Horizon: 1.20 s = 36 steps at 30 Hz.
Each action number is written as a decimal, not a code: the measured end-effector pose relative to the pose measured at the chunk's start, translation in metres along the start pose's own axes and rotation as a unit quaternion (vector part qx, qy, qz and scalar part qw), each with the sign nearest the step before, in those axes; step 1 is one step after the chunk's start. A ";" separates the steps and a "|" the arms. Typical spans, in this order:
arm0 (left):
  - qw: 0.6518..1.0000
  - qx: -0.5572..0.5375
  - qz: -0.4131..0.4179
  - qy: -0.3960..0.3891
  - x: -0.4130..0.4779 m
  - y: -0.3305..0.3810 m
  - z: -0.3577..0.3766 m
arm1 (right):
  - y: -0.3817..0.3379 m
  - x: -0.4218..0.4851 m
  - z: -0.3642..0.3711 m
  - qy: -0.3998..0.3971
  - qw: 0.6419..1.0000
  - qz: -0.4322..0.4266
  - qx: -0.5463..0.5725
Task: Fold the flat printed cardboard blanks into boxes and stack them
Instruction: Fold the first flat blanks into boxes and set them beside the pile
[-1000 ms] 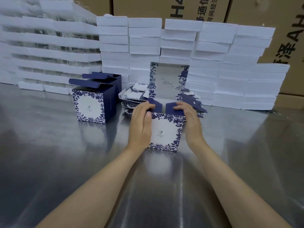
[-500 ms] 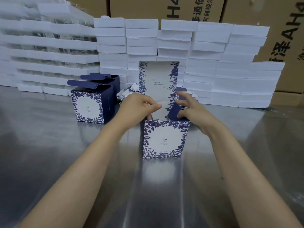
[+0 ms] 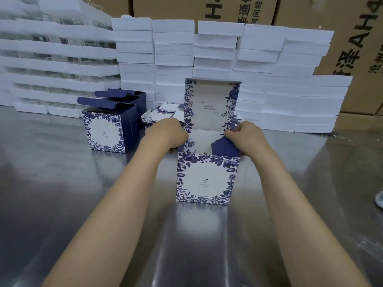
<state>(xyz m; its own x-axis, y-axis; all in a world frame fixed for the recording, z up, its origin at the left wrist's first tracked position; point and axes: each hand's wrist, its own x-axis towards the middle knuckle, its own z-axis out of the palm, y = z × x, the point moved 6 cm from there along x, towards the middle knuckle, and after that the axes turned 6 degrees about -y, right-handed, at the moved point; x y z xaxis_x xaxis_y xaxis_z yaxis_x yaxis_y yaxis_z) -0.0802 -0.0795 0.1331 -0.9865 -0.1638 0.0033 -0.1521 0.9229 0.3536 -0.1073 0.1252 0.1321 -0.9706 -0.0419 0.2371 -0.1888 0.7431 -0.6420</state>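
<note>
One box nearly formed, lid up, both hands at its top

Nearest, the box [image 3: 205, 179] stands upright on the steel table [image 3: 62, 193], its printed front facing the camera and its lid [image 3: 211, 104] standing straight up at the back. The left hand [image 3: 167, 135] grips the box's upper left edge with curled fingers; the right hand [image 3: 246, 137] pinches the navy side flap [image 3: 224, 148], which leans into the opening. I judge the flaps still need tucking and the lid closing. Further left stand two done boxes [image 3: 109, 125], one behind the other, tops not shut. Behind the hands lie flat blanks [image 3: 159, 114], still to fold. No stack of boxes is built yet. At the back, white foam trays [image 3: 207, 48] are piled before brown cartons [image 3: 342, 27].
</note>
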 end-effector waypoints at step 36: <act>0.981 -0.019 0.016 -0.194 -0.031 -0.015 -0.009 | -0.004 -0.011 0.008 -0.203 0.979 0.035 0.009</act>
<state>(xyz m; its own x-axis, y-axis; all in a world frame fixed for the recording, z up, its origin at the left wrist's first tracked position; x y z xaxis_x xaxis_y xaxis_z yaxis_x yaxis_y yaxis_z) -0.0466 -0.0910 0.1362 -0.9405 0.0168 -0.3392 -0.1257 0.9106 0.3937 -0.0972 0.1172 0.1263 -0.9599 -0.2562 -0.1140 -0.1197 0.7421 -0.6595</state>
